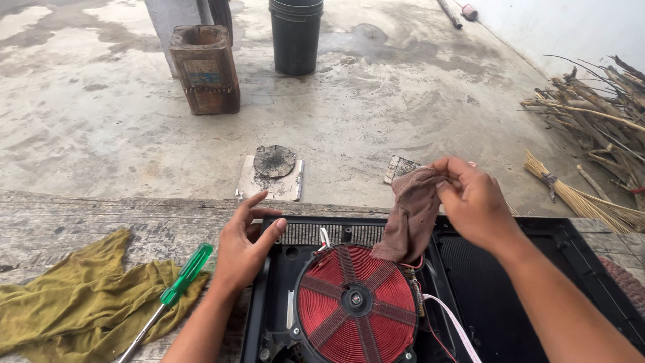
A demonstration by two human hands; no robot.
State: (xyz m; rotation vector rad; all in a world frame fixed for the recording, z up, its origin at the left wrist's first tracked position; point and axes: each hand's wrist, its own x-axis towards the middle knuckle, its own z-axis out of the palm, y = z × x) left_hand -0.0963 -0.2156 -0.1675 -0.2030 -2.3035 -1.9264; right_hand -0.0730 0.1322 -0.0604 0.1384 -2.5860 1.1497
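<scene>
Going left to right from my head view: a crumpled olive-yellow rag (74,299) lies on the weathered wooden surface (101,218), with a green-handled screwdriver (176,287) resting partly on its edge, untouched right now. Just right of that is my left hand (243,247), fingers (259,201) spread wide open and holding nothing, the palm resting by the top-left corner of the opened induction cooker (537,282). The cooker's top is already off, so the red copper coil (356,300) with its black hub sits fully exposed in the black housing, thin wires trailing off its right side. My right hand (474,202) is up over the back edge of the housing, fingers pinched shut on the top of a small brownish-pink cloth (411,218) that hangs down with its lower end just touching the upper edge of the coil. So as I read it, the opening-up part is done and the wiping has barely got going; the coil and tray don't look noticeably cleaned yet, though honestly I can't tell much dirt either way. Down on the concrete floor beyond the surface there's a round blackened disc on a square plate (271,176), a rusty tin can (205,67), a dark bucket (295,35), and a pile of sticks with a straw broom (578,195) off to the right.
</scene>
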